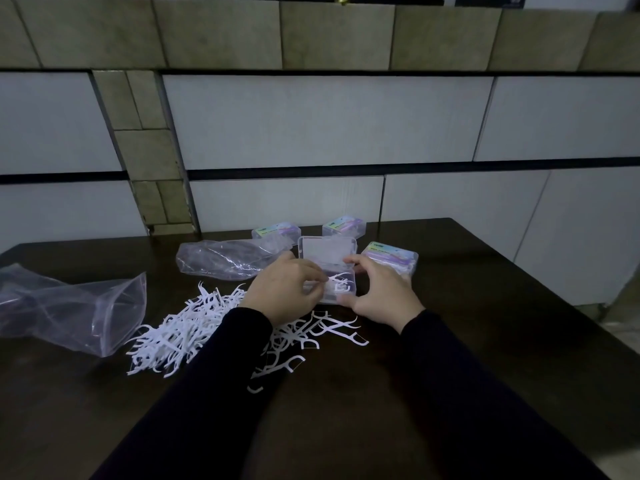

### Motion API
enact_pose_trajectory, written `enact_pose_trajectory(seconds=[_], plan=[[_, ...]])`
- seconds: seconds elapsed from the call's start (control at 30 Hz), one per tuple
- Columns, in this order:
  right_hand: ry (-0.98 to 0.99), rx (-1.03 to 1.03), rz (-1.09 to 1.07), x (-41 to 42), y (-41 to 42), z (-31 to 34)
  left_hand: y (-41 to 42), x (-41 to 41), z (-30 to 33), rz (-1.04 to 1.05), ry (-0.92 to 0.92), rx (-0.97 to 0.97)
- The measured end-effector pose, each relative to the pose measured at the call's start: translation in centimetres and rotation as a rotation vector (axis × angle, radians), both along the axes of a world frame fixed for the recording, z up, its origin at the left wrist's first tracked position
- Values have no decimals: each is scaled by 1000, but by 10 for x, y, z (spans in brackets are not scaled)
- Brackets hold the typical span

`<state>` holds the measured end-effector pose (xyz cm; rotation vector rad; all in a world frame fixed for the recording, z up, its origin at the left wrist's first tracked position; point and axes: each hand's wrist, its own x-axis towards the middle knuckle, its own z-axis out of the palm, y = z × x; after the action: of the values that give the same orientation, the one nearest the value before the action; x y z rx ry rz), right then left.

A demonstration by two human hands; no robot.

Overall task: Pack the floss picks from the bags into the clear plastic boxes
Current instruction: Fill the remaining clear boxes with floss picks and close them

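Note:
An open clear plastic box (329, 252) stands on the dark table, its lid tilted up at the back. A few white floss picks (341, 284) lie inside its base. My left hand (285, 292) pinches floss picks at the box's left side and reaches into it. My right hand (377, 292) grips the box's right edge, thumb at the back, fingers at the front. A loose pile of white floss picks (180, 332) spreads across the table under and left of my left forearm.
Three closed, filled boxes with coloured labels stand behind: one back left (275, 230), one back centre (344, 225), one right (391, 258). A crumpled clear bag (228, 259) lies left of the box and another (69, 308) at far left. A tiled wall rises behind the table.

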<state>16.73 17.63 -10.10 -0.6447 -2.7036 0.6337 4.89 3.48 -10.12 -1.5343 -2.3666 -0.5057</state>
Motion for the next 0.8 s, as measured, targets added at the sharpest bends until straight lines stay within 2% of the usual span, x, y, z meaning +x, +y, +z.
enact_pose_trajectory(seconds=[0.1, 0.23, 0.4, 0.5, 0.63, 0.8], plan=[[-1, 30, -4, 2, -4, 0, -2, 3, -2, -9, -21, 19], [88, 24, -21, 6, -12, 7, -8, 6, -4, -11, -10, 162], [118, 25, 108, 15, -37, 21, -23, 18, -1, 49, 15, 237], [11, -16, 149, 21, -49, 27, -34, 19, -2, 96, -22, 177], [-222, 76, 123, 26, -54, 31, -50, 23, 4, 96, -10, 54], [-394, 97, 114, 23, -58, 28, -78, 24, 26, 81, -129, -245]])
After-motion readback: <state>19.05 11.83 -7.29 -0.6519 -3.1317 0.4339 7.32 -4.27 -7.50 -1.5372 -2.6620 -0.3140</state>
